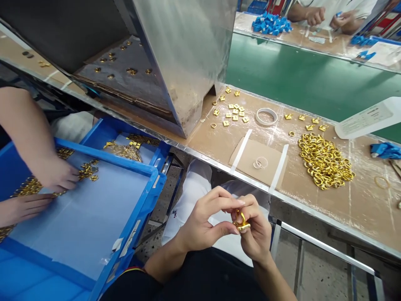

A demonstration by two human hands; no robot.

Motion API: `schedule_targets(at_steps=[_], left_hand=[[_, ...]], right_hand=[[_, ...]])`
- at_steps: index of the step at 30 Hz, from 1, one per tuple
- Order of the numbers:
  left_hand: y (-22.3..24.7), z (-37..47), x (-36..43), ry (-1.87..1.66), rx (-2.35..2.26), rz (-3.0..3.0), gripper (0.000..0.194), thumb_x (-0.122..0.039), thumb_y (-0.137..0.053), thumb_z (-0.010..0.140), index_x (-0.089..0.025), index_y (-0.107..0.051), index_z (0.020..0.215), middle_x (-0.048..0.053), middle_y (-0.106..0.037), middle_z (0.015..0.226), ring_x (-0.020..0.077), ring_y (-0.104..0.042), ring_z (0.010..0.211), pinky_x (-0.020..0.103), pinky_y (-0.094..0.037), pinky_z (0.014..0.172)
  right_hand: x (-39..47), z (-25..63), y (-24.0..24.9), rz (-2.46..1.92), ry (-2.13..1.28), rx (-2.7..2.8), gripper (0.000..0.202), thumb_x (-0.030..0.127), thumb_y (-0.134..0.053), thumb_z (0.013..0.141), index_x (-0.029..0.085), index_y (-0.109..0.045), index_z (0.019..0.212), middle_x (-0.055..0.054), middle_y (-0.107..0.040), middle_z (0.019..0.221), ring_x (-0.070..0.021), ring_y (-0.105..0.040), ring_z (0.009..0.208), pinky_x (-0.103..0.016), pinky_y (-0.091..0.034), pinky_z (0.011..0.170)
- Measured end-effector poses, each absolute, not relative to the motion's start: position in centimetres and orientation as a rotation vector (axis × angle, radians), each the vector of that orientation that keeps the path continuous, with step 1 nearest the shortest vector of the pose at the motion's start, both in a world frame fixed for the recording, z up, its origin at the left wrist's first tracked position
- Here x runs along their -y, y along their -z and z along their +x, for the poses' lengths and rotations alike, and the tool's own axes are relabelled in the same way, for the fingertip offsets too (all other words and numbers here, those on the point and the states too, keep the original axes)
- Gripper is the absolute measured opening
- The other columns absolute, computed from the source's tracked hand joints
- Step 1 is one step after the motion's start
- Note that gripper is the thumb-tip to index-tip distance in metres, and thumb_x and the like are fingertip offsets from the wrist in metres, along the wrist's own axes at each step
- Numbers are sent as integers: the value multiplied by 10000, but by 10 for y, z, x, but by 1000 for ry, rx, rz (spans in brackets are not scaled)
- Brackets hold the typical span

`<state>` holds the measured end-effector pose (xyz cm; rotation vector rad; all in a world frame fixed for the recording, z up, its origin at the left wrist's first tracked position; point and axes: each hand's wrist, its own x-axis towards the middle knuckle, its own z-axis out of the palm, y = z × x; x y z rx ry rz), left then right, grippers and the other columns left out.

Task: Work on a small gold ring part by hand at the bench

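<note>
My left hand (203, 219) and my right hand (257, 232) meet in front of my lap, below the table edge. Both pinch a small gold metal piece (241, 221) made of a ring and a flat part. On the brown table top to the right lies a heap of gold rings (324, 161). Small gold square pieces (233, 110) are scattered further back, beside a roll of tape (266, 116).
A blue crate (138, 209) at my left holds gold parts; another person's hands (59, 173) sort in it. A metal chute (188, 62) stands on the table. Beyond runs a green belt (297, 79), with a further person's hands (315, 16) and blue parts (271, 23).
</note>
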<state>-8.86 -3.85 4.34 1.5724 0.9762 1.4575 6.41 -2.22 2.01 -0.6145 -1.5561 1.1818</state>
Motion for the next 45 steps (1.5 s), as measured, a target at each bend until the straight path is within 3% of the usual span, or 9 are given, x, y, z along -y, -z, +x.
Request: schedule_targets(at_steps=[5,12,23,31,45], left_hand=[[-48,-87,38,-1475,-919,1696,359,-409,-690,896,-199,-702,1187,72,-624,994,159,-614,891,289,-558,792],[-50,-86,37,-1468,-948,1730,370,-402,-679,898,-197,-699,1204,85,-661,1007,158,-643,888,268,-571,765],[-52,-86,37,-1520,-942,1693,309,-276,-747,853,-215,-720,1155,64,-680,992,139,-667,857,236,-593,738],[-51,-84,40,-1535,-937,1678,381,-191,-777,826,-244,-722,1199,58,-682,994,128,-670,831,218,-594,714],[-53,-80,41,-1515,-938,1715,364,-263,-754,855,-243,-716,1217,76,-675,1013,135,-669,837,224,-595,705]], right_hand=[[23,73,-18,-624,-1099,1588,91,262,-577,1011,224,-575,928,-18,-509,830,-158,-517,736,-303,-456,636],[22,74,-15,-587,-1140,1555,62,245,-588,1008,223,-599,951,-19,-531,872,-156,-542,769,-312,-464,682],[20,71,-34,-641,-1276,1541,235,426,-592,1010,211,-604,917,-8,-546,823,-138,-525,762,-275,-463,680],[24,74,-28,-649,-1114,1605,217,398,-555,1026,217,-602,915,-24,-542,823,-163,-538,743,-322,-472,648],[23,71,-22,-598,-1101,1491,195,375,-575,1017,244,-600,876,-4,-507,768,-161,-511,692,-339,-460,630]])
